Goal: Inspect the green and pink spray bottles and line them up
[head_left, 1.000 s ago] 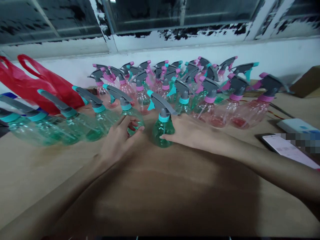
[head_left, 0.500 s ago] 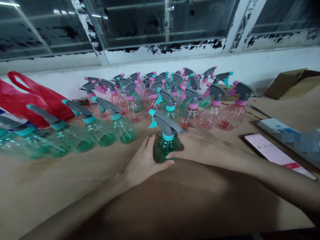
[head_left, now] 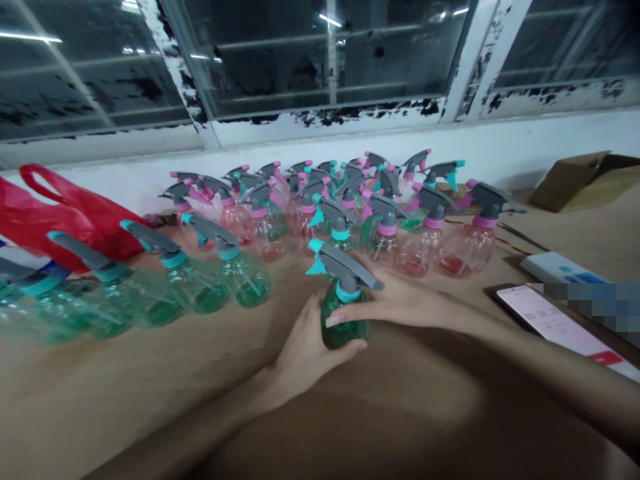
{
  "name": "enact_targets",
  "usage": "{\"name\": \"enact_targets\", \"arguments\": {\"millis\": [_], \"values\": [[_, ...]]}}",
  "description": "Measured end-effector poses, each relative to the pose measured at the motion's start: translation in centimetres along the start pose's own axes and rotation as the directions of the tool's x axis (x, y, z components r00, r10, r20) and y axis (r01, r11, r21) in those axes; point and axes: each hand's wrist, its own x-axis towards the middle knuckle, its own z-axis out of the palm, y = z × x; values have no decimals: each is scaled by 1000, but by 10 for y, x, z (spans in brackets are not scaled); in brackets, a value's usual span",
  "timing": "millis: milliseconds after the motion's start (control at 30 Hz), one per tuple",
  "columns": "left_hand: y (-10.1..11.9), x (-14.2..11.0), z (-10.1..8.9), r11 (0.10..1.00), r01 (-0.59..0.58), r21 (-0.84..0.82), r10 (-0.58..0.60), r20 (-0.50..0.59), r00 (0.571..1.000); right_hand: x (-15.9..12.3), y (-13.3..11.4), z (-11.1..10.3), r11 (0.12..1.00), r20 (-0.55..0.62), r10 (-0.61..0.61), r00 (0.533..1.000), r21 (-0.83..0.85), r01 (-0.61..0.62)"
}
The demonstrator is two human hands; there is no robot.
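Observation:
Both my hands are wrapped round a green spray bottle (head_left: 345,332) with a turquoise collar and a grey trigger head, its nozzle pointing left. My left hand (head_left: 305,350) grips its lower left side, thumb across the front near the base. Higher on the body, my right hand (head_left: 385,307) holds it from the right with the thumb over the front; its other fingers are hidden behind the bottle. Left of my hands stands a row of green spray bottles (head_left: 245,283). Behind them, several pink and green spray bottles (head_left: 423,247) crowd together.
A red plastic bag (head_left: 75,223) lies at the left. To the right are a lit phone (head_left: 555,320), a white and blue box (head_left: 560,267) and, farther back, an open cardboard box (head_left: 585,180). A white wall with windows (head_left: 320,60) closes off the table's far side.
The held bottle and both hands have shifted slightly right and nearer to me. My right thumb lies higher across the bottle's front. The whole view has tilted up a little.

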Motion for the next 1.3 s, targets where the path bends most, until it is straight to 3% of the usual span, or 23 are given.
{"name": "enact_targets", "arguments": {"millis": [167,267,567,833,967,1133,1300], "values": [[-2,6,13,1000,-24,-9,24,14,1000,6,10,15,947,-161,-55,985,305,103],[1,11,17,999,-37,-34,37,12,999,7,13,17,904,-233,-82,969,391,170],[1,21,20,995,-77,-55,79,37,996,12,18,12,937,-330,-106,938,281,205],[-16,18,6,975,-152,160,119,199,973,12,19,10,962,-331,-127,935,189,198],[-17,18,5,951,-154,269,81,261,962,9,19,8,963,-313,-124,942,191,190],[-17,17,7,921,-154,359,54,274,960,8,20,6,969,-309,-96,946,188,159],[-22,12,4,919,-185,349,85,282,956,9,23,5,973,-309,-112,945,160,168]]}}
